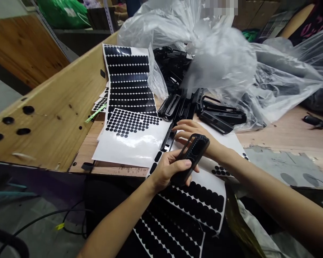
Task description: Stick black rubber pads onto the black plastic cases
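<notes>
In my left hand [167, 168] is a black plastic part [195, 154] with a slim looped frame along one side, tilted upward above the table's front edge. My thumb presses on its near face. Behind it, my right hand [190, 134] stretches over the table with fingers extended and slightly apart, beside a long black part [167, 138]. I cannot tell whether the fingertips touch it. More black plastic parts [218, 114] lie in a loose pile just beyond. A sheet of black oval stickers [193, 199] hangs over the table's front edge below my hands.
Sticker sheets [129, 79] with black ovals and dots lie at the left, against a wooden side board [56, 96]. Clear plastic bags [223, 57] rise behind the pile. Pliers-like tools [316, 122] lie at the right. Another person's arm [296, 21] shows at the upper right.
</notes>
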